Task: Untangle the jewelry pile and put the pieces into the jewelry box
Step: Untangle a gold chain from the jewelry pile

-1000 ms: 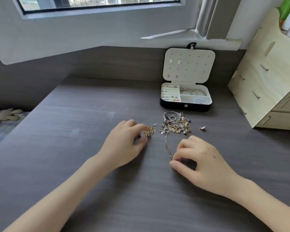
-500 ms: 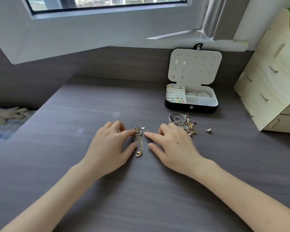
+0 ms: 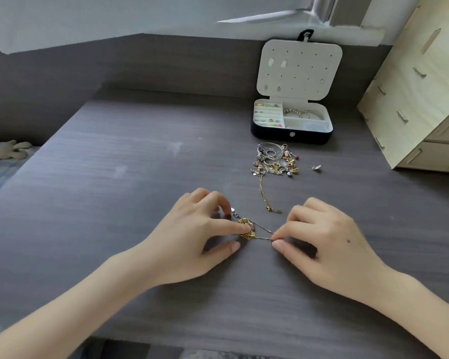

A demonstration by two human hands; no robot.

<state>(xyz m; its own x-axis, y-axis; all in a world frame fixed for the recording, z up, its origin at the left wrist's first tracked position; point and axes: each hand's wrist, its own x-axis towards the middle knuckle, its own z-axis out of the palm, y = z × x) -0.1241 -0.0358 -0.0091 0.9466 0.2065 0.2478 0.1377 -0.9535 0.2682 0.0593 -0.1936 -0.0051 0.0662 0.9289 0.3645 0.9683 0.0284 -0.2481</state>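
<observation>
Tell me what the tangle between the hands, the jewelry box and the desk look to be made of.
The gold tangle: probably metal, shiny yellow glints, fine chain links. The jewelry box: black shell, maybe faux leather, with a matte cream lining, possibly velvet; too small to confirm. The desk: grey wood-grain surface, likely laminate, judging by its even streaks and low sheen.

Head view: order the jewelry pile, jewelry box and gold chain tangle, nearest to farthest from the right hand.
1. Gold chain tangle, pinched by the right hand, at its left.
2. Jewelry pile, farther back.
3. Jewelry box, behind the pile.
</observation>
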